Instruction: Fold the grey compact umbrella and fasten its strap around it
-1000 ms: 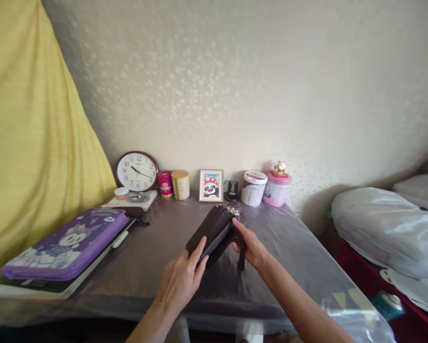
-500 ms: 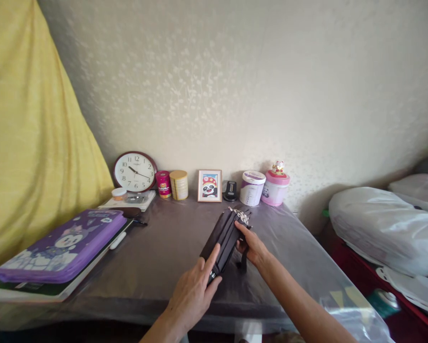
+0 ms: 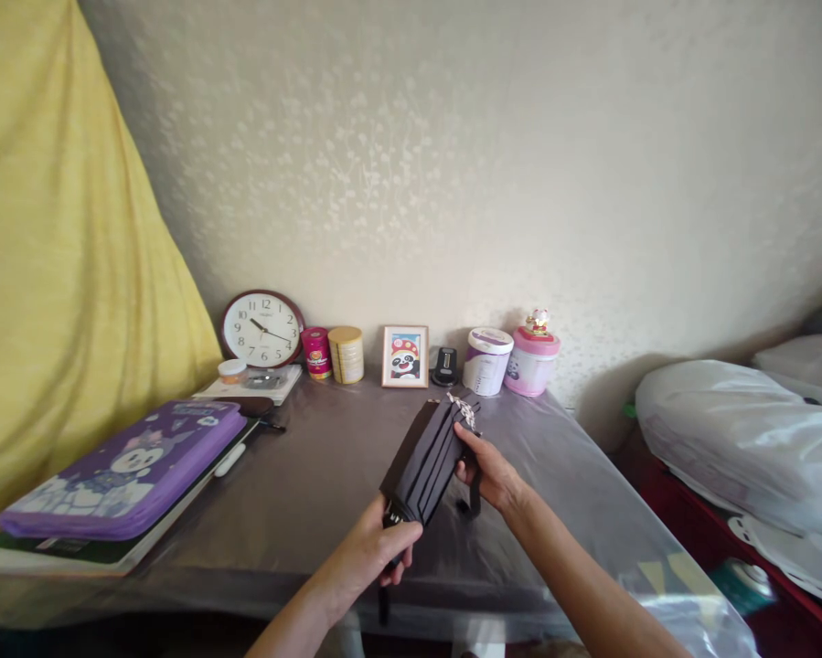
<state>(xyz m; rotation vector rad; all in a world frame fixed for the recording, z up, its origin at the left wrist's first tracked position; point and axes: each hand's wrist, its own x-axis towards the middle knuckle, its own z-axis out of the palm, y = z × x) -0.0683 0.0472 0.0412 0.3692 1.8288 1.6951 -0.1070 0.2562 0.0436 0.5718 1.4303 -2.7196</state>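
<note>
A black folding umbrella point(image 3: 421, 461), collapsed with its fabric folds loose, is held tilted above the front half of the table. Around its near end, at the handle, my left hand point(image 3: 376, 548) is closed, thumb on top and fingers curled beneath. My right hand point(image 3: 485, 464) grips the far right side, its thumb pressed on the folds. A patterned black-and-white edge point(image 3: 464, 411) shows at the far end. One black strap point(image 3: 474, 493) dangles below my right hand, and another strip hangs under my left.
Along the wall stand a clock point(image 3: 262, 329), a pink can point(image 3: 316, 354), a yellow can point(image 3: 346, 355), a picture frame point(image 3: 405, 356) and two tubs point(image 3: 487, 362). A purple case point(image 3: 126, 466) lies on books at left. White plastic bags point(image 3: 740, 439) are piled right of the table point(image 3: 280, 512).
My left hand has gone from lying along the umbrella's folds to wrapping round its handle end. The umbrella has turned slightly, showing more folds. My right hand keeps its grip.
</note>
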